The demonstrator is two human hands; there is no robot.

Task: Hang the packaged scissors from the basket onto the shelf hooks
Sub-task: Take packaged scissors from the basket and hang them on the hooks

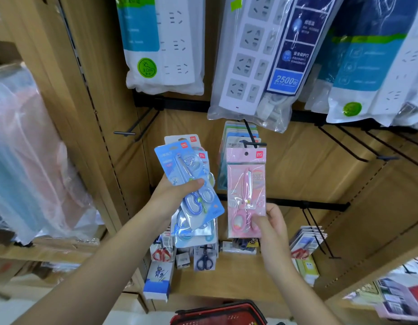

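Note:
My left hand [174, 195] grips a fanned stack of blue packaged scissors [191, 181] in front of the shelf back. My right hand [271, 221] pinches the bottom of a pink packaged scissors [246, 191], held upright. Its top hole sits just below the tip of a black shelf hook [252, 139] that carries several hung packs [240, 134]. The red basket [217, 313] shows at the bottom edge below my arms.
Bagged power strips [257, 62] hang above on the upper rail. Empty black hooks stick out at left [130, 130] and right [358, 148]. More scissors and small boxes [203, 256] stand on the lower shelf. Plastic-wrapped goods [32, 160] fill the left bay.

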